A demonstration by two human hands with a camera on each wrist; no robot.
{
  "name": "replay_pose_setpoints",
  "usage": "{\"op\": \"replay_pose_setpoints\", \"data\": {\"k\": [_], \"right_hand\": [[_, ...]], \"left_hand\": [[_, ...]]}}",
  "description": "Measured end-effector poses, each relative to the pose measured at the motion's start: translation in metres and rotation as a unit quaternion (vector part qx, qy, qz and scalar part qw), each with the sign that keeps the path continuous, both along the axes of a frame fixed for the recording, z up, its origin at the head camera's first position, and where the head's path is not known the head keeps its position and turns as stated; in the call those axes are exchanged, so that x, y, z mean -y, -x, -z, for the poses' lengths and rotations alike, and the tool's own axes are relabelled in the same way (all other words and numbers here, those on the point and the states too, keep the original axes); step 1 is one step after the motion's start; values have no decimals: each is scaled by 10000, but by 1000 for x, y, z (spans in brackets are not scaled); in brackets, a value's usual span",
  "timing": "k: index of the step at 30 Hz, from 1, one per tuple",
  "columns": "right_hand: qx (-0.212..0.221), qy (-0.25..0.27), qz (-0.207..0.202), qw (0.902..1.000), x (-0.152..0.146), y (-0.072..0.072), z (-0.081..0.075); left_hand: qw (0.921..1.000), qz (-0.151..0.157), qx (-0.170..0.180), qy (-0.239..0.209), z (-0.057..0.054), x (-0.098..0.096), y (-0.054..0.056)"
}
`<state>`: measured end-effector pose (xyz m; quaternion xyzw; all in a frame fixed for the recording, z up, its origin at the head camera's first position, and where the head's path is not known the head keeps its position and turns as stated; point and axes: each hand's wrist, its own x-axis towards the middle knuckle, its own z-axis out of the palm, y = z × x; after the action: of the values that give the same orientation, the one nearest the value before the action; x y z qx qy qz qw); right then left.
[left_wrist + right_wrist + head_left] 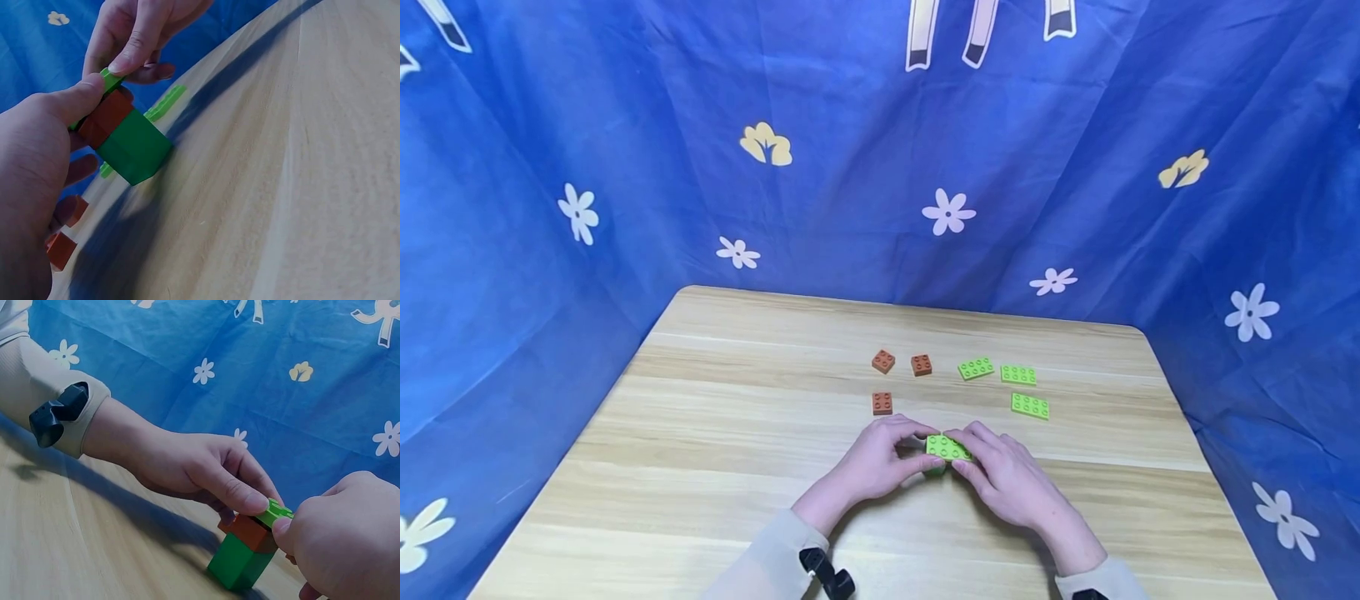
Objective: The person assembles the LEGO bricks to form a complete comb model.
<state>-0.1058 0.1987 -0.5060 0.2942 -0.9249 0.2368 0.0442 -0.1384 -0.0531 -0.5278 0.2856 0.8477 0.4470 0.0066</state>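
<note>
A small stack sits between both hands, low over the tabletop. At its base is a dark green block [134, 150], with a reddish-brown brick [250, 533] above it. A lime green studded plate [946, 447] lies on top. My left hand [880, 457] pinches the plate's left end between thumb and fingers, the thumb on the near edge. From the other side, my right hand [1011, 477] pinches the right end the same way. Seen from above, the plate and fingers hide most of the brown brick and the block.
Beyond the left hand lie three loose brown bricks, the nearest brown brick [882, 403] close to its fingers. Three more lime plates lie behind the right hand, among them a lime plate [1030, 406]. The wooden table [715, 400] ends at a blue patterned cloth [850, 167].
</note>
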Motion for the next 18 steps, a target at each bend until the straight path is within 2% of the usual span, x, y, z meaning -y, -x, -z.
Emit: {"op": "replay_pose_setpoints", "data": {"k": [9,18], "right_hand": [[188,202,-27,9996,0,0,0],[173,474,-212,9985,0,2,3]], "left_hand": [[9998,57,-83,150,1,-1,2],[9995,62,283,-101,3,-1,2]]}}
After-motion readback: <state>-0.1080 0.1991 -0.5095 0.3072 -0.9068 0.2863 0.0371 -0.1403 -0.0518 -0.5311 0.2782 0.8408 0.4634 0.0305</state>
